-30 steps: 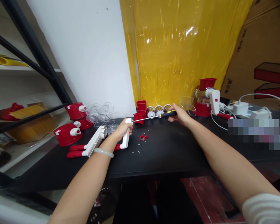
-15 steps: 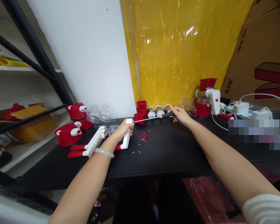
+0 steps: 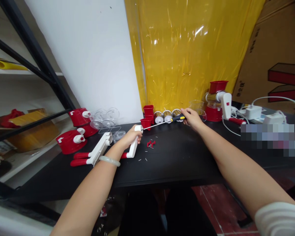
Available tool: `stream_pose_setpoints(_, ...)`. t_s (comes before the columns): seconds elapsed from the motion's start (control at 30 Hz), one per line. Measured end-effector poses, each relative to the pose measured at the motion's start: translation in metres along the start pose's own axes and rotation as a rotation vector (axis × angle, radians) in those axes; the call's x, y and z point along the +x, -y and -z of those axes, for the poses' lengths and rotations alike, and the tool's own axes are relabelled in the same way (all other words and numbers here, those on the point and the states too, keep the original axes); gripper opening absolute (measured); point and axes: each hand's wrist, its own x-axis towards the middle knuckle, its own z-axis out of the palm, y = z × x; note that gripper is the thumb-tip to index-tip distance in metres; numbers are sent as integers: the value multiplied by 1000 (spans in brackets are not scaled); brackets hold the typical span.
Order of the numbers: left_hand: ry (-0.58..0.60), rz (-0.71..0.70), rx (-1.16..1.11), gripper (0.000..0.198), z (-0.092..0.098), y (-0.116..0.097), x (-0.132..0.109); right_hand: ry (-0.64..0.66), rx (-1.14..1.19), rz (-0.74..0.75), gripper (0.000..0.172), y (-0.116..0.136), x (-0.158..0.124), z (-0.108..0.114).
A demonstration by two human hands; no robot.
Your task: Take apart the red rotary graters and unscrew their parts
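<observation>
My left hand (image 3: 132, 137) is wrapped round a white crank handle (image 3: 132, 150) with a red grip, holding it upright over the black table. In my right hand (image 3: 190, 118) is a screwdriver (image 3: 178, 118) with a black and yellow handle. Its long shaft slants down to the left, and the tip meets the round white end of the crank handle; whether it sits on a screw is too small to tell. Small red plastic parts (image 3: 151, 143) and several loose screws (image 3: 146, 159) lie on the table just right of the crank handle.
More white crank handles (image 3: 100, 147) lie at left, near red grater bases (image 3: 71, 141) and clear plastic parts (image 3: 108, 118). Behind stand red hoppers (image 3: 148, 113) and metal grater drums (image 3: 167, 116). An assembled drum grater (image 3: 215, 101) and white chargers (image 3: 253, 112) with cables are at right.
The screwdriver's handle end has risen slightly, so its shaft slants more steeply toward the crank handle. My left hand keeps its grip in nearly the same place.
</observation>
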Motion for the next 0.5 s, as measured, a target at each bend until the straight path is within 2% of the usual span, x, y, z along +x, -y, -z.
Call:
stream_pose_setpoints(0.1, 21, -1, -10, 40, -2, -1, -1, -38, 260, -21, 38, 2, 0, -4)
stream_pose_setpoints(0.17, 34, -6, -20, 40, -2, -3, -2, -54, 352, -31, 35, 4, 0, -7)
stream_pose_setpoints(0.5, 87, -25, -50, 40, -4, -9, -7, -129, 401, -31, 18, 3, 4, -10)
